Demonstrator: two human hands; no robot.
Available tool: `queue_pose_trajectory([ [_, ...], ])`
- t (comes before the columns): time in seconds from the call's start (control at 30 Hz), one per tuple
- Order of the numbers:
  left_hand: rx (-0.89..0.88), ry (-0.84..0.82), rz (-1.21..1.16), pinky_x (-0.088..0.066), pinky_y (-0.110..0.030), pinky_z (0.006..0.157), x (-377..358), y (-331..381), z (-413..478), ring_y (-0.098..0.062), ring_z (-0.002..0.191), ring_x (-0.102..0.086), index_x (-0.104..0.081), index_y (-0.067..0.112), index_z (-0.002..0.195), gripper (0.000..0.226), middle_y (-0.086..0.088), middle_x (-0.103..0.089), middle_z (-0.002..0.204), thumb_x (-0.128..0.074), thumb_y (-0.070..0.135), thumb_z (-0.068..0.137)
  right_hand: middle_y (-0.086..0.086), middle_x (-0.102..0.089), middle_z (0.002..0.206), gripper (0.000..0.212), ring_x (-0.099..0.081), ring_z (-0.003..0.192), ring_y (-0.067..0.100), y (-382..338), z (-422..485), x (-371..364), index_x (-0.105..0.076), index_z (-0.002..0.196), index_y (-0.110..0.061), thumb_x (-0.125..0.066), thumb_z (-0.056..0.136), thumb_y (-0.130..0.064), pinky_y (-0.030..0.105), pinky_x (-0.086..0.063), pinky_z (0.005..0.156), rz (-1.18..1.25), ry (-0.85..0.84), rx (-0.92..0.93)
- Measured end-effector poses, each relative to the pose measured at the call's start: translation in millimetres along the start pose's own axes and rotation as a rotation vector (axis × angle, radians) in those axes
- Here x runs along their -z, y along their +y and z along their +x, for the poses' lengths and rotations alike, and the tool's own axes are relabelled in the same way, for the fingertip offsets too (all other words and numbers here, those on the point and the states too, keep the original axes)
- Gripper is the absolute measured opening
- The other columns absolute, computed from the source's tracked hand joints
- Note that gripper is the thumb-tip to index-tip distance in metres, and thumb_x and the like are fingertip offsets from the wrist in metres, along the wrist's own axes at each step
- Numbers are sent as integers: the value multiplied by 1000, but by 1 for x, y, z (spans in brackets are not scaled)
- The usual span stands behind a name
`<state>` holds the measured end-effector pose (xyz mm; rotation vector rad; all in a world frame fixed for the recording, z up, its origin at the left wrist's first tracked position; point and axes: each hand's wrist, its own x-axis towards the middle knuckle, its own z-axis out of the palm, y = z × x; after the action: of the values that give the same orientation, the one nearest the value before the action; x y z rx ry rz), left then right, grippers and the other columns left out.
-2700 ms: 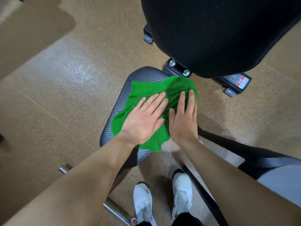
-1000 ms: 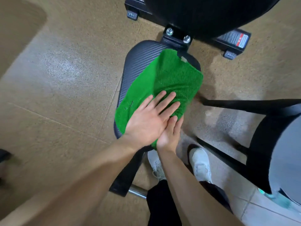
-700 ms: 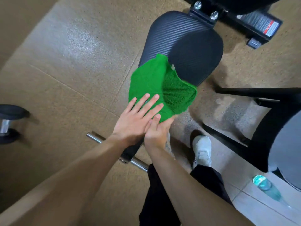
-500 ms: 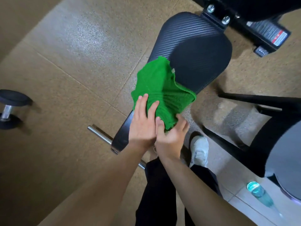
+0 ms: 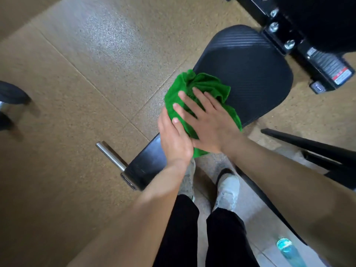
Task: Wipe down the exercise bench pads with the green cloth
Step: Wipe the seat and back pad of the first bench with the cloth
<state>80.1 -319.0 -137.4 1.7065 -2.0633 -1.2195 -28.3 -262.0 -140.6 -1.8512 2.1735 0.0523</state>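
Note:
The green cloth (image 5: pixel 200 83) lies bunched up on the near-left end of the black seat pad (image 5: pixel 250 74). My right hand (image 5: pixel 208 120) presses flat on top of the cloth with fingers spread. My left hand (image 5: pixel 174 139) cups the cloth's near-left edge at the pad's side, partly under my right hand. The larger black back pad (image 5: pixel 317 18) rises at the top right, mostly out of frame.
The bench's black frame (image 5: pixel 142 166) with a steel peg (image 5: pixel 110 156) runs toward me at the lower left. A dumbbell (image 5: pixel 9 97) lies at the left edge. Black equipment legs (image 5: pixel 308 145) cross at the right. A teal bottle (image 5: pixel 289 251) stands near my shoes (image 5: pixel 227 191).
The cloth was dragged from the far part of the seat pad to its near end and bunched up. My right hand moved from under the cloth's edge onto its top.

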Motion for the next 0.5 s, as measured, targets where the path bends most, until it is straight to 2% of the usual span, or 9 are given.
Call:
queue_pose_trajectory([
  [0.1, 81, -51, 86, -34, -30, 97, -3, 28, 52, -32, 123, -52, -49, 13, 139, 42, -16, -58, 135, -30, 24, 103, 3, -30, 160, 76, -17, 150, 33, 33, 47, 15, -34, 151, -25, -22, 86, -64, 45, -12, 122, -7, -50, -8],
  [0.17, 110, -245, 105, -41, -34, 100, -11, 47, 94, -32, 120, -56, -53, 16, 135, 40, -17, -61, 130, -34, 26, 102, 4, -42, 152, 78, -26, 146, 31, 57, 73, 25, -46, 143, -20, -19, 85, -63, 44, -14, 120, -56, -79, -30],
  [0.23, 117, -397, -36, -45, -42, 102, -27, 73, 127, -30, 110, -62, -62, 15, 121, 42, -18, -66, 121, -40, 29, 88, 8, -50, 144, 72, -34, 140, 31, 84, 90, 31, -53, 136, -15, -22, 87, -58, 43, -18, 119, -90, -68, -66],
  [0.3, 93, -443, -171, -47, -48, 101, -52, 92, 151, -31, 105, -64, -66, 13, 110, 43, -18, -69, 114, -40, 23, 77, 9, -51, 142, 63, -35, 138, 32, 111, 100, 32, -52, 136, -15, -29, 92, -53, 45, -19, 119, -74, -45, -123],
  [0.37, 69, -474, -186, -45, -43, 105, -70, 113, 159, -28, 110, -62, -63, 15, 117, 43, -12, -67, 117, -40, 21, 81, 7, -46, 147, 58, -32, 140, 32, 133, 99, 31, -48, 139, -21, -31, 94, -53, 46, -20, 119, -30, -17, -213],
  [0.43, 22, -479, -118, -39, -38, 110, -78, 124, 161, -20, 119, -55, -52, 26, 135, 48, -5, -60, 132, -38, 30, 90, 7, -40, 151, 60, -29, 142, 33, 146, 93, 30, -41, 143, -26, -28, 92, -55, 47, -22, 118, 9, 12, -323],
  [0.5, -34, -529, -39, -38, -38, 111, -76, 121, 156, -16, 121, -54, -43, 39, 140, 47, 0, -57, 138, -35, 41, 93, 7, -34, 154, 63, -26, 143, 35, 147, 86, 28, -34, 146, -30, -27, 91, -59, 50, -21, 118, 43, 17, -442],
])
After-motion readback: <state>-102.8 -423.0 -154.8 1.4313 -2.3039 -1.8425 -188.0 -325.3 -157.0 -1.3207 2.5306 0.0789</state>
